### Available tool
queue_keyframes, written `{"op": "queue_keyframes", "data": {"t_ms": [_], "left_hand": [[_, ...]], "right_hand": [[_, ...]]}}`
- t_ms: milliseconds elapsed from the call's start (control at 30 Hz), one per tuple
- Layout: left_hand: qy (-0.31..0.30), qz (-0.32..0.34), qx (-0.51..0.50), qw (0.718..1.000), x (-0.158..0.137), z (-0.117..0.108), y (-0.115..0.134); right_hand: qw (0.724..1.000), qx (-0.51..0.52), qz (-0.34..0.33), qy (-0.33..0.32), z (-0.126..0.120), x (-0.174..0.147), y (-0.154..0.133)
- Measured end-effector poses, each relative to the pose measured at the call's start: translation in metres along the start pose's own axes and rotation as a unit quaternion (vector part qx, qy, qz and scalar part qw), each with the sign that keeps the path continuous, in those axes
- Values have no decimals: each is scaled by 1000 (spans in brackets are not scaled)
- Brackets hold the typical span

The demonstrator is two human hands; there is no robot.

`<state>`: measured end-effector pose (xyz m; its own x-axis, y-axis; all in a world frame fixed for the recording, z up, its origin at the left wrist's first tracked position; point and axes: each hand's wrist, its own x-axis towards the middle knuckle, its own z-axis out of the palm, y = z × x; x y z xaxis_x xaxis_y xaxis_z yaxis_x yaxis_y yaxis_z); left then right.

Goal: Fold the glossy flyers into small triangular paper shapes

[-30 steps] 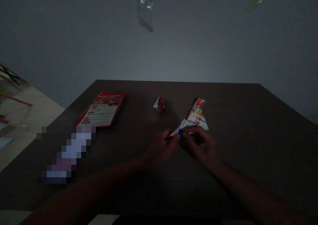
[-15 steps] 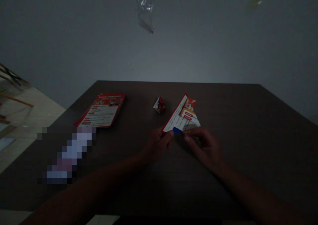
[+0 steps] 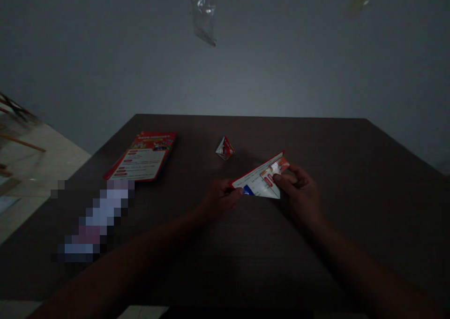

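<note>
Between my hands is a folded paper leaflet (image 3: 262, 180), roughly triangular, printed white and red with a blue patch near its left corner. My left hand (image 3: 221, 197) pinches that left corner, thumb on top. At the other end, my right hand (image 3: 302, 190) grips the leaflet's right side, its thumb pressed on the printed face and fingers behind. Both hands hold the paper a little above the dark table. Beyond it stands a small folded paper shape (image 3: 225, 148), red and white with pointed corners, touched by neither hand.
A stack of red and white leaflets (image 3: 144, 157) lies on the left of the dark wooden table (image 3: 337, 159). Nearer me is a pixelated oblong thing (image 3: 96, 220) that I cannot make out. A clear plastic bag (image 3: 204, 14) hangs on the wall behind.
My right hand has moved from the leaflet's lower edge to its right side. The leaflet has turned clockwise, its far tip swinging right and nearer me. My left hand keeps its corner.
</note>
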<state>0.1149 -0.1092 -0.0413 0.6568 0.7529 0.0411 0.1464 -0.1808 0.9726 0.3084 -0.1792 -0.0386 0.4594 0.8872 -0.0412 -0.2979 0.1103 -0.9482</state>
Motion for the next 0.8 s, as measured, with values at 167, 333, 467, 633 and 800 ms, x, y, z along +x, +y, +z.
{"op": "queue_keyframes", "data": {"t_ms": [167,333,467,633,800], "left_hand": [[99,7,-59,993,7,3,1],[189,-13,-122,974,12,5,5],[201,-23,-182,962,15,7,-1],[204,-23,-190,960,17,6,-2],[209,-22,-126,970,19,-5,2]], "right_hand": [[999,-33,2,-15,-1,-2,3],[997,-61,26,-46,4,-7,6],[995,-83,39,-40,7,-8,6],[992,-115,30,-51,6,-7,4],[991,-118,37,-49,0,-4,2]]}}
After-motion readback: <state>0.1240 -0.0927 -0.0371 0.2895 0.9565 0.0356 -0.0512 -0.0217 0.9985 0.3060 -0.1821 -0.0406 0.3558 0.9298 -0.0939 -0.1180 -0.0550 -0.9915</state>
